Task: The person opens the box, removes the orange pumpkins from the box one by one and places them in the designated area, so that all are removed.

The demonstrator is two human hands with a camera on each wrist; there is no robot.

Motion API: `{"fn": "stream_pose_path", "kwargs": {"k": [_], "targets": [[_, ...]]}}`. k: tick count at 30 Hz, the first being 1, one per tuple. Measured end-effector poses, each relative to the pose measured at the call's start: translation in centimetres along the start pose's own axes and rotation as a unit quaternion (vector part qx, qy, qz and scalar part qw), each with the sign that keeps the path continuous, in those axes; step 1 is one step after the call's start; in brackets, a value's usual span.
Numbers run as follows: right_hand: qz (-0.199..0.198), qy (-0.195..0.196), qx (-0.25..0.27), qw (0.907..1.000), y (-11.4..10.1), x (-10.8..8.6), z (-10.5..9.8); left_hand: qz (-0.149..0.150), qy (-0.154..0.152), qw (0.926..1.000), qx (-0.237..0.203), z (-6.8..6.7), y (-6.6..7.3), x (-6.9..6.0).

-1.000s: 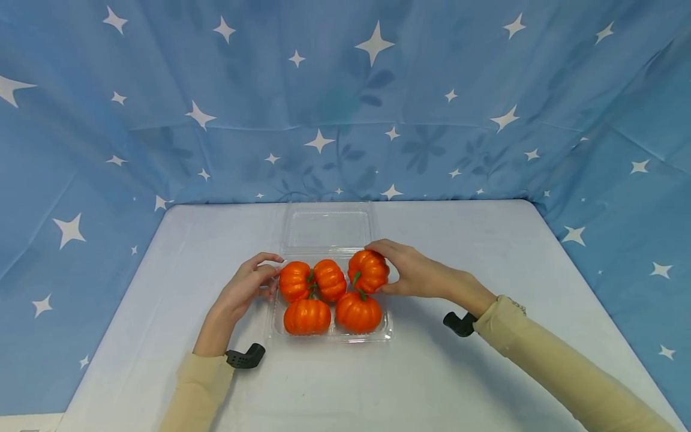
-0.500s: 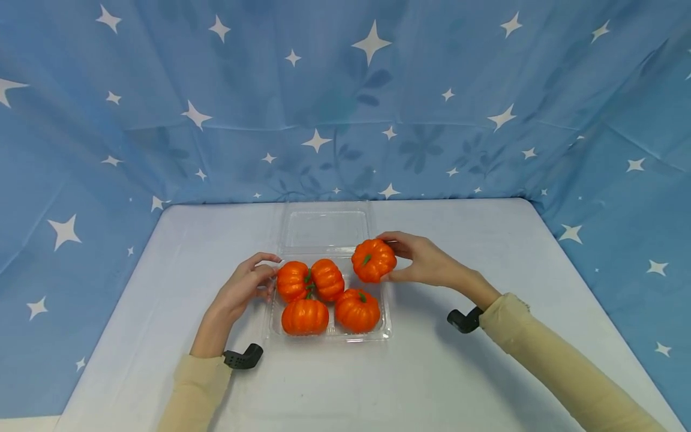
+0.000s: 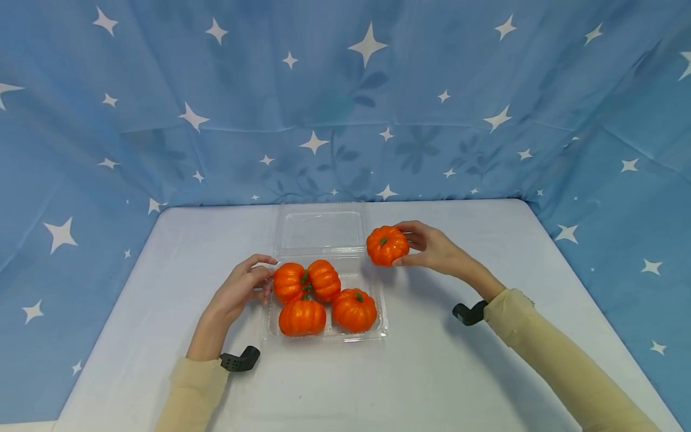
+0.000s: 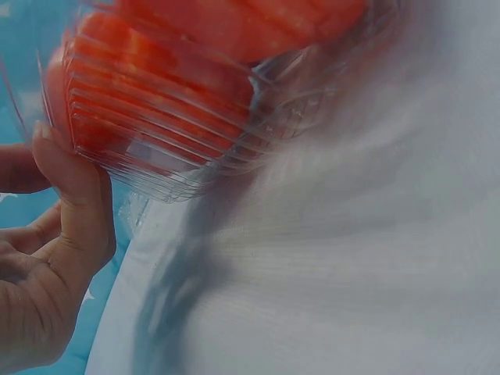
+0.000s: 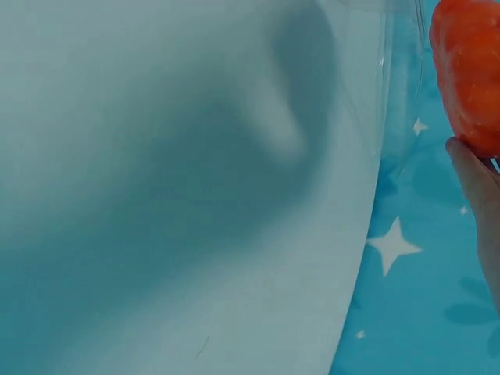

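My right hand point(image 3: 436, 249) grips a small orange pumpkin point(image 3: 386, 247) between thumb and fingers, its green stem facing up. It is held beyond the back right part of a clear plastic container point(image 3: 379, 331). At the container's left side, my left hand point(image 3: 237, 293) holds the edge with bent fingers; the left wrist view shows the thumb point(image 4: 78, 187) against the ribbed wall. Several more pumpkins point(image 3: 302, 318) sit inside, one of them a pumpkin point(image 3: 354, 311) at the front right. In the right wrist view only part of the held pumpkin point(image 5: 473, 74) appears.
The container's transparent lid point(image 3: 323, 229) lies folded back toward the rear of the white table point(image 3: 464, 384). A blue curtain point(image 3: 345, 102) with white stars hangs behind and at both sides. A dark device point(image 3: 240, 359) is strapped to each wrist.
My right hand has lifted the pumpkin out of the container's back right part and moved it right and back; its stem has turned upward. The left hand has stayed at the container's edge.
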State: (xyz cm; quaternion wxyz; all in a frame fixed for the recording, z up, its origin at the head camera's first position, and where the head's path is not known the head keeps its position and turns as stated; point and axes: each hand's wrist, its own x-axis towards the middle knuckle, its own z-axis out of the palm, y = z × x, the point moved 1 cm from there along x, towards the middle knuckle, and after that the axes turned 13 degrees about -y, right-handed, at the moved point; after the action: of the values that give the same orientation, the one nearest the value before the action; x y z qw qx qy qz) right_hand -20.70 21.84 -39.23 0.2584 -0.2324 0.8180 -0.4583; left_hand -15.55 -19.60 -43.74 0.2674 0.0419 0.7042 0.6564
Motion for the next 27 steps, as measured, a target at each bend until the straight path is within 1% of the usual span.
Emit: {"fn": "stream_pose_path", "kwargs": {"k": [8, 19, 23, 27], "targets": [[0.03, 0.026, 0.026, 0.9989, 1.6, 0.4, -0.7, 0.003, -0.002, 1.0, -0.005, -0.1, -0.1, -0.1], [0.088, 0.051, 0.039, 0.9941, 4.2, 2.1, -1.2, 0.004, 0.001, 1.0, 0.005, 0.0, -0.2, -0.1], [0.094, 0.068, 0.044, 0.9923, 4.9, 2.7, -1.4, 0.004, 0.001, 1.0, 0.008, 0.0, -0.2, -0.2], [0.088, 0.082, 0.047, 0.9916, 5.3, 3.3, -1.9, 0.006, 0.003, 0.9999, 0.01, 0.0, -0.1, -0.2]]}}
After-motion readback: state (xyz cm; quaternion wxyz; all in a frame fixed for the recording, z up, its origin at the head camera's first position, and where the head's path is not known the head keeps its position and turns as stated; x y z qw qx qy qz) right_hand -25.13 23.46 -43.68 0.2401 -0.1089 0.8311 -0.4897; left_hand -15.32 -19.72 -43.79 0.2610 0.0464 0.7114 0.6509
